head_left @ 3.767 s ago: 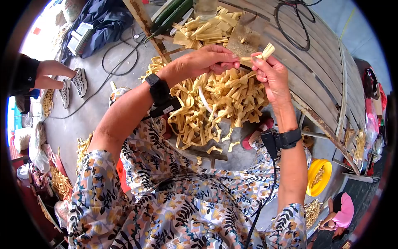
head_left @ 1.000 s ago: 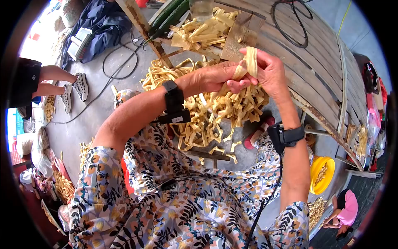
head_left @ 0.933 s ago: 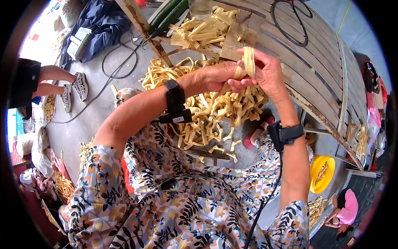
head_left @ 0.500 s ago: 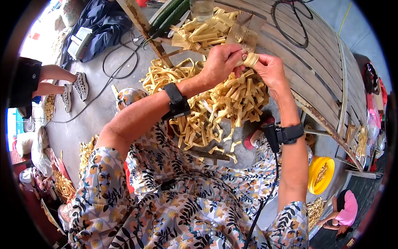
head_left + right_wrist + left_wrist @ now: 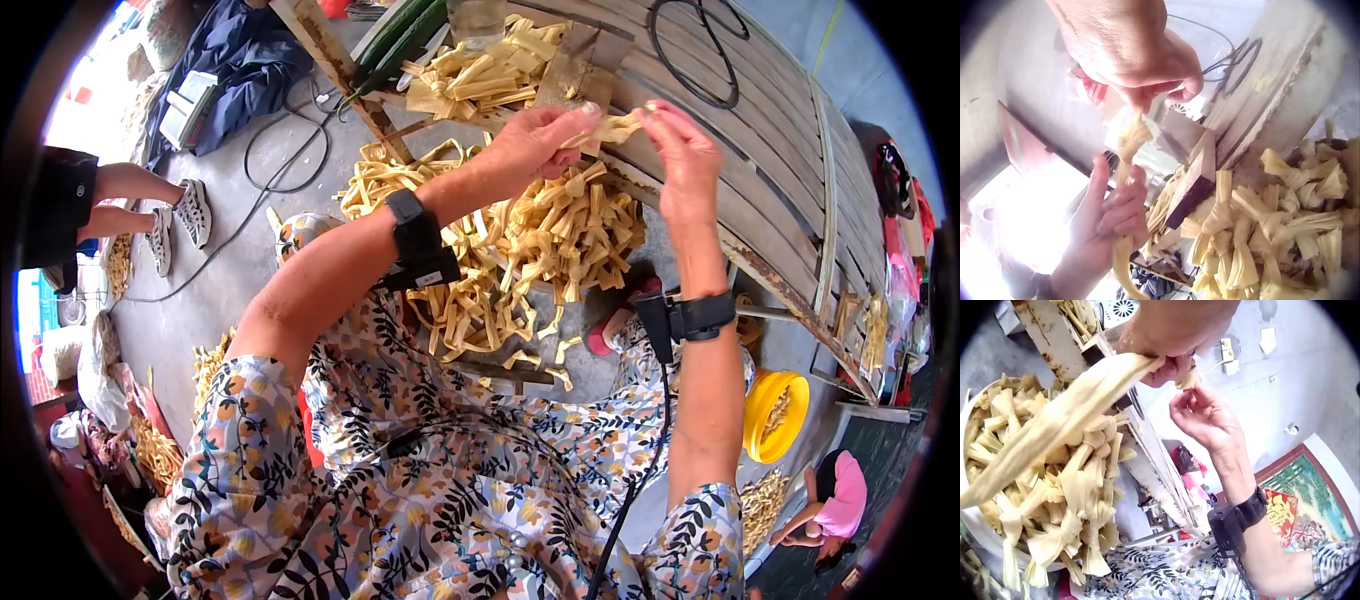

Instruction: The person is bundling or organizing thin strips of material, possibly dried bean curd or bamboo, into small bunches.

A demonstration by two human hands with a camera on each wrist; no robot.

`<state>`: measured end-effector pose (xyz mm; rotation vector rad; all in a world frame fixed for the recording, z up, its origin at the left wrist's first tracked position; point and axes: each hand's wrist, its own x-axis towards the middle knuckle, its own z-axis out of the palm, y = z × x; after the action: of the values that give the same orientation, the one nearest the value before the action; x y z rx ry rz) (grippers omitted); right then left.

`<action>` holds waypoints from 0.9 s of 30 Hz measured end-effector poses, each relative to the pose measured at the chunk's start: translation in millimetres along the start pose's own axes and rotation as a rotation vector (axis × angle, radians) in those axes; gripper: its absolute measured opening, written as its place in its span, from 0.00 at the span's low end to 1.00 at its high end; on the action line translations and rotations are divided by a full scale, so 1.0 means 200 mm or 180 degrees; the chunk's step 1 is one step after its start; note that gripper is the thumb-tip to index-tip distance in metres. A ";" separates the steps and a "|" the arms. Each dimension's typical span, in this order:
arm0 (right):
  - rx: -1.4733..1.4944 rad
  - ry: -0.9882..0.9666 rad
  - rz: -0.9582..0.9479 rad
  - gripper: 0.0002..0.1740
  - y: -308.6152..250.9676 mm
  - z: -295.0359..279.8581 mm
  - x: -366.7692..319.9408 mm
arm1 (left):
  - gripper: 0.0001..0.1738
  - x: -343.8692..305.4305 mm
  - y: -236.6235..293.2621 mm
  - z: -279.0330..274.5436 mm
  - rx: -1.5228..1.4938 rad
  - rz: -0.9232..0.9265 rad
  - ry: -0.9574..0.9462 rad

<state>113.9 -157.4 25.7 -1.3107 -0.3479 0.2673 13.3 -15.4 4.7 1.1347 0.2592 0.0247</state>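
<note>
Both hands hold one pale yellow, flat, fibrous strip [image 5: 617, 128] above the heaped basin. My left hand [image 5: 535, 145] pinches it at one side, and its long tail [image 5: 1054, 428] hangs off past that hand in the left wrist view. The right hand [image 5: 688, 165] pinches the other end between thumb and fingertips. Between the hands a knot [image 5: 1133, 140] shows in the strip in the right wrist view. Below lies a heap of similar knotted strips [image 5: 580, 230] in a white-rimmed basin [image 5: 967, 425].
Loose strips [image 5: 400, 185] spread left of the heap. On the slatted wooden table [image 5: 770, 150] are flat pieces [image 5: 490, 75], a small board [image 5: 575, 80], cucumbers [image 5: 400, 45] and a black cable [image 5: 710, 50]. A yellow bucket [image 5: 775, 415] stands right. Another person's legs [image 5: 135, 190] show left.
The strip goes from a wide loop around the right fingers to a small knot stretched between the hands. My right hand has moved outward to the right, away from the left.
</note>
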 end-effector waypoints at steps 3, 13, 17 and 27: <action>-0.0017 0.0246 0.0341 0.06 -0.01 -0.07 0.04 | 0.17 -0.04 0.05 -0.03 0.0774 0.0258 -0.0443; 0.0120 -0.1525 0.1142 0.16 0.00 0.06 -0.09 | 0.13 -0.04 0.06 -0.13 -0.0457 -0.0636 -0.1287; 0.0309 -0.1096 0.0955 0.09 0.04 0.08 -0.10 | 0.13 -0.04 0.07 -0.13 -0.0356 -0.0685 -0.1288; 0.0272 -0.0529 0.1074 0.07 0.04 0.02 0.06 | 0.15 0.03 0.18 -0.23 0.1906 0.0439 -0.0807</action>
<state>124.1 -146.7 20.8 -1.2624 -0.2503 0.6713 14.0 41.1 17.7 1.7329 -0.0477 -0.0798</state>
